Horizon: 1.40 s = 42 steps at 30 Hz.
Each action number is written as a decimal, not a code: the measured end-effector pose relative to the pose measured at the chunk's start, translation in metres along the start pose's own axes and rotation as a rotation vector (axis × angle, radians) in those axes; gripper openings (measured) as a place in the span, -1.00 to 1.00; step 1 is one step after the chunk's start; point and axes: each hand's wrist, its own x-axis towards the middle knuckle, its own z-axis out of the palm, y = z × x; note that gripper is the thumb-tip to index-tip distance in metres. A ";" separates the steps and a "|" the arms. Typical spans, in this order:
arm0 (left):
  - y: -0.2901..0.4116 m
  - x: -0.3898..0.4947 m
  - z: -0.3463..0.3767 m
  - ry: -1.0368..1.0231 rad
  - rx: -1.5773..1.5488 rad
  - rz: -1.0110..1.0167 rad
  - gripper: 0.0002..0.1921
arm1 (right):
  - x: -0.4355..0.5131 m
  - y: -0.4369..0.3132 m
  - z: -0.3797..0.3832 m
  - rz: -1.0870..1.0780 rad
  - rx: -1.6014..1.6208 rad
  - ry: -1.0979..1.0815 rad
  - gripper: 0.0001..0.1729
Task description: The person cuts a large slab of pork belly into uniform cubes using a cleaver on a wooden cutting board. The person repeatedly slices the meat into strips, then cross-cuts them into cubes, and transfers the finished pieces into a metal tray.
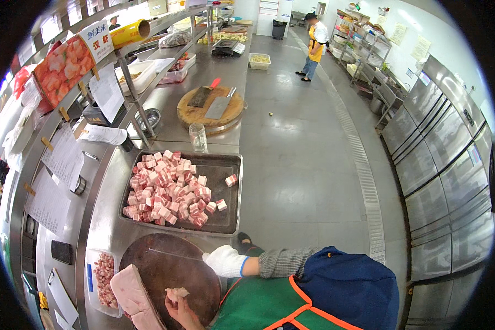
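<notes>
My bare left hand [185,313] pinches a small pale scrap of meat [176,293] over a round, dark chopping board [169,264]. Left of that hand, a thick skin-on slab of pork belly [133,295] lies across the board's edge. My right hand [227,261], in a white knit glove, is closed at the board's right rim. From it a thin blade of a knife [175,253], seen almost edge-on, reaches over the board; the glove hides the handle. Beyond the board, a dark metal tray [218,169] holds a heap of pork belly cubes [169,189].
Beside the slab stands a plastic container [91,264] of finely diced meat. A glass jar [197,138] stands behind the tray, near a wooden block [185,109] bearing two cleavers. Shelving [138,99] runs along the left. A person [313,45] stands farther off in the aisle.
</notes>
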 end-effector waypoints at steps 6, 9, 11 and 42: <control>-0.004 0.000 0.004 -0.010 0.046 0.011 -0.48 | 0.000 0.004 0.001 -0.018 0.013 0.021 -0.61; -0.004 -0.001 0.005 0.004 0.053 0.009 -0.48 | 0.001 0.005 0.004 -0.016 -0.008 0.017 -0.61; -0.002 -0.003 0.007 0.033 0.032 0.011 -0.50 | 0.002 0.007 0.007 -0.022 -0.005 0.036 -0.61; -0.006 0.008 0.020 -0.172 -0.337 -0.015 -0.50 | 0.009 0.019 0.004 -0.011 0.061 0.038 -0.72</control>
